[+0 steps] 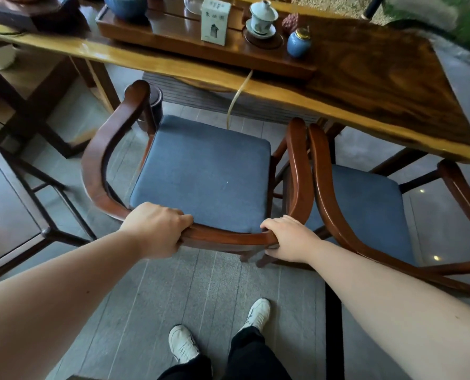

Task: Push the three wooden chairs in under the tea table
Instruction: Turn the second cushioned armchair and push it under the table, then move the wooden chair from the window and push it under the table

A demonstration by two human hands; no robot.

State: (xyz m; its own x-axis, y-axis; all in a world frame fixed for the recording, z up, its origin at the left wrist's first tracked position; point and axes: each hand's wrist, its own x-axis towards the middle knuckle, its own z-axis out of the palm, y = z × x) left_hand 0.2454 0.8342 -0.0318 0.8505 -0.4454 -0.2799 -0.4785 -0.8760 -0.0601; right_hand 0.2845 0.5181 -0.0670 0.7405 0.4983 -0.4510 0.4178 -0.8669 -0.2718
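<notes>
A wooden chair (97, 149) with a curved back rail and a blue seat cushion stands in front of me, facing the tea table (379, 86). Its seat lies mostly outside the table's near edge. My left hand (157, 229) grips the left part of the back rail. My right hand (288, 239) grips the same rail near its right bend. A second wooden chair (327, 193) with a blue cushion stands right beside it, armrests nearly touching, its front partly under the table's right end. A third chair does not show.
On the table sit a dark tea tray (173, 42), a white box (214, 20), a lidded cup (262, 17) and a small blue jar (298, 43). A dark frame (36, 187) stands at the left. A grey rug (201, 297) lies underfoot, my white shoes on it.
</notes>
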